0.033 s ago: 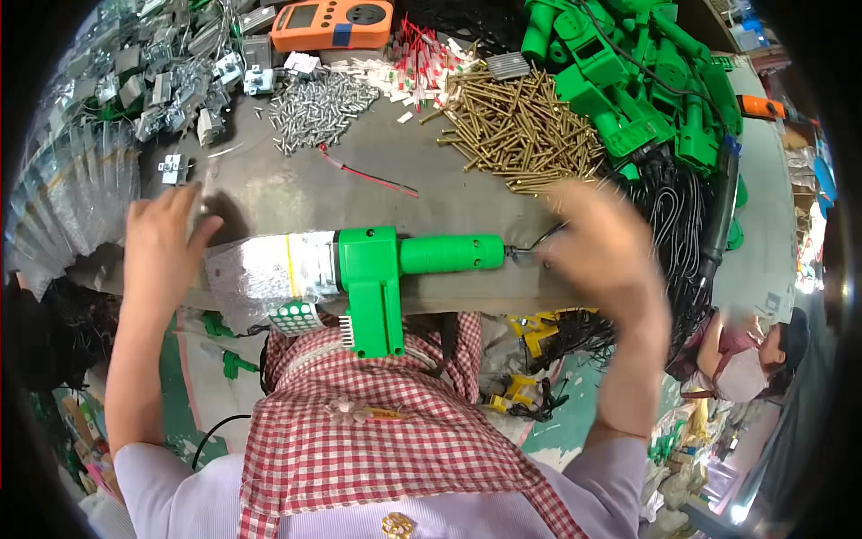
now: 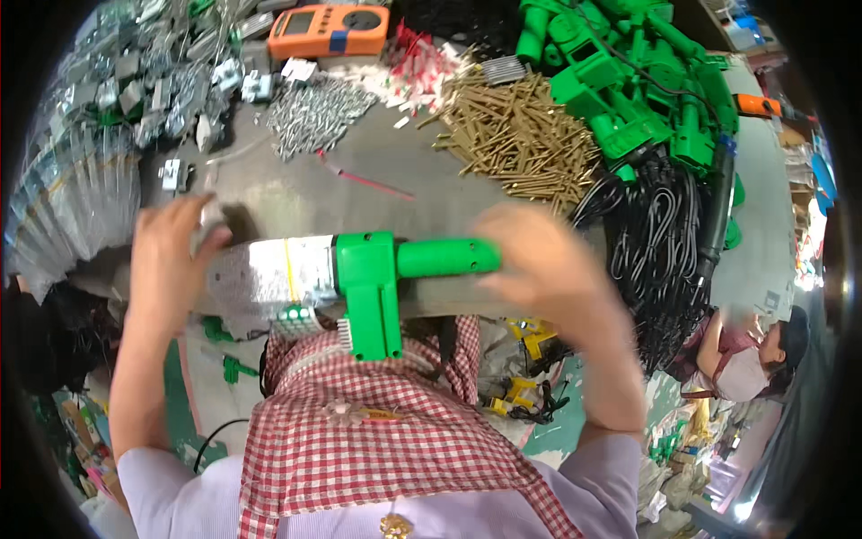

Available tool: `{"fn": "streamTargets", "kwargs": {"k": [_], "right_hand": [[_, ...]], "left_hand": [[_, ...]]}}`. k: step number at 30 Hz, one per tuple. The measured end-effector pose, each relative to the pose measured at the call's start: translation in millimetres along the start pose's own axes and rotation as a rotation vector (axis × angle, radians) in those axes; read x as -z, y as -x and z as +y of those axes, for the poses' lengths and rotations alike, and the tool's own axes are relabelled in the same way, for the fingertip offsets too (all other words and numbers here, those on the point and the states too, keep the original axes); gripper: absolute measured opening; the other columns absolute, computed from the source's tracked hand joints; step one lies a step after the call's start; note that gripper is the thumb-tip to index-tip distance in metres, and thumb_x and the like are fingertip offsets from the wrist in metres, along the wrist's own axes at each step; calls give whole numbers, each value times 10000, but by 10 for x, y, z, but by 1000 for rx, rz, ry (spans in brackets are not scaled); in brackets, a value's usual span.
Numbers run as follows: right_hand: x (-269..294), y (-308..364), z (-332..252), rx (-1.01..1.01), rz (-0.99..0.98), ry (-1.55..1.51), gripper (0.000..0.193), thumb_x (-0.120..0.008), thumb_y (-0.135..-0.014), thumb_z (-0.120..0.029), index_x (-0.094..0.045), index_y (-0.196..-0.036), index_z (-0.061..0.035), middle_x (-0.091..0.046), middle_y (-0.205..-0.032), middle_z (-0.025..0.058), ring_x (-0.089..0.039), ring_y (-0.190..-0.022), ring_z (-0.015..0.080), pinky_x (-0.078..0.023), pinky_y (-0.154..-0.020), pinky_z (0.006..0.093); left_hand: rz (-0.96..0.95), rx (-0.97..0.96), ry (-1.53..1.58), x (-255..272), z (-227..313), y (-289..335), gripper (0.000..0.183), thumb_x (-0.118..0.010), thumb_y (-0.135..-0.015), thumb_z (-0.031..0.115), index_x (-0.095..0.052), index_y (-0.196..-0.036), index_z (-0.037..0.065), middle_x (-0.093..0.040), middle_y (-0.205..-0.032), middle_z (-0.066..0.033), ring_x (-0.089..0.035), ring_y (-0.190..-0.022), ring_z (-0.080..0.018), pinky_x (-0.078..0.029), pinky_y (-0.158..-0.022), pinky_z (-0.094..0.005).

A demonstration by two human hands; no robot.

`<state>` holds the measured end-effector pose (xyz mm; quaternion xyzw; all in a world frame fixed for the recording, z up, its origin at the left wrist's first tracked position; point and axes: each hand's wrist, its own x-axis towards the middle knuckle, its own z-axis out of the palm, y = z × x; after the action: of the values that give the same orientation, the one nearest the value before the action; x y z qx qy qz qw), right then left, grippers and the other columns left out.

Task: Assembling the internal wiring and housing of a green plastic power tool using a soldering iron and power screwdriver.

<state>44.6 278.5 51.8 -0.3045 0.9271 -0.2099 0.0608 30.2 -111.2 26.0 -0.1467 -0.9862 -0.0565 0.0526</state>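
A green plastic hand tool (image 2: 366,269) lies sideways along the table's near edge, its handle pointing right. A grip-like block extends from it toward my apron, and clear bubble wrap (image 2: 242,278) covers its silvery left part. Next to the wrapped end is my left hand (image 2: 169,260), its thumb and fingers apart; whether it touches the wrap is unclear. My right hand (image 2: 539,256) is at the handle's tip, smeared by motion, so its grip does not show. The cord end seen earlier is hidden behind it.
Beyond lie brass-coloured screws (image 2: 516,135), small silvery screws (image 2: 319,117) and an orange meter (image 2: 329,31). Green housings (image 2: 628,90) and bundled black cords (image 2: 660,234) crowd the right. Clear bags (image 2: 76,198) and metal parts (image 2: 135,81) fill the left. Another person (image 2: 741,355) sits far right.
My right hand has moved left, from beside the cord to the tip of the green handle. My left hand has shifted slightly right, and the view has tilted a little.
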Motion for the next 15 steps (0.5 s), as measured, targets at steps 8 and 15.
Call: {"fn": "streamTargets", "kwargs": {"k": [8, 15], "right_hand": [[34, -136, 51, 191, 494, 450, 470, -729, -614, -152, -590, -1050, -45, -632, -945, 61, -608, -845, 222, -459, -693, 328], [1595, 346, -65, -13, 1235, 529, 344, -680, -718, -18, -584, -1047, 7, -662, -943, 145, -652, -784, 242, -502, -728, 336]], "left_hand": [[822, 16, 871, -92, 291, 175, 394, -503, -915, 139, -467, -1266, -36, -519, -1274, -143, -507, -1025, -213, -370, -877, -313], [356, -472, 989, 171, 1333, -340, 493, -665, -782, 130, -527, -1240, 11, -530, -1210, -185, -533, -1039, -308, -456, -865, -373]]}}
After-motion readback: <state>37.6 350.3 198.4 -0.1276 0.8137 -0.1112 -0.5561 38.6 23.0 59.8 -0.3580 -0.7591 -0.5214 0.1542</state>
